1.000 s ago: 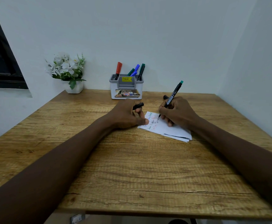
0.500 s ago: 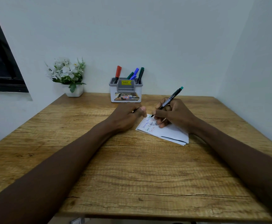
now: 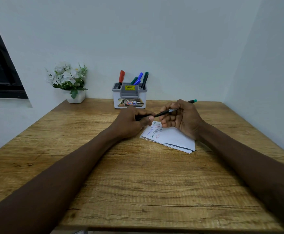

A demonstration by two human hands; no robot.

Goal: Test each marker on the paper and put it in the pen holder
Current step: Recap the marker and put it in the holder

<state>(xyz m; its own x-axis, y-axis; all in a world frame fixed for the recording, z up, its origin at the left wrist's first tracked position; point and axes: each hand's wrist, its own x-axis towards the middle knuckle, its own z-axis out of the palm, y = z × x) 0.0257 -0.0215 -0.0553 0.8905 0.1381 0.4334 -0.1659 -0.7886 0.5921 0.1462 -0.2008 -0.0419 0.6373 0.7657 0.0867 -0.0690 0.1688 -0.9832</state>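
Two hands meet just above the folded white paper sheet [image 3: 171, 138], which lies on the wooden table [image 3: 137, 174] bearing coloured scribbles. We note the right hand [image 3: 181, 119] with fingers curled round the black marker with a green end [image 3: 164, 113]. The left hand [image 3: 131, 122] pinches a black cap [image 3: 142, 117] between thumb and fingers.

One second ago the marker stood steeply with its tip on the paper. It now lies nearly level, clear of the sheet, its tip end at the cap's mouth. We cannot tell whether the cap is seated. The left hand, which was pressing on the paper's edge, is now raised beside it.

Behind the hands the white and grey plastic pen holder [image 3: 129, 100] stands by the wall. It holds a red marker [image 3: 121, 76], a blue marker [image 3: 139, 76] and two green markers [image 3: 145, 76].
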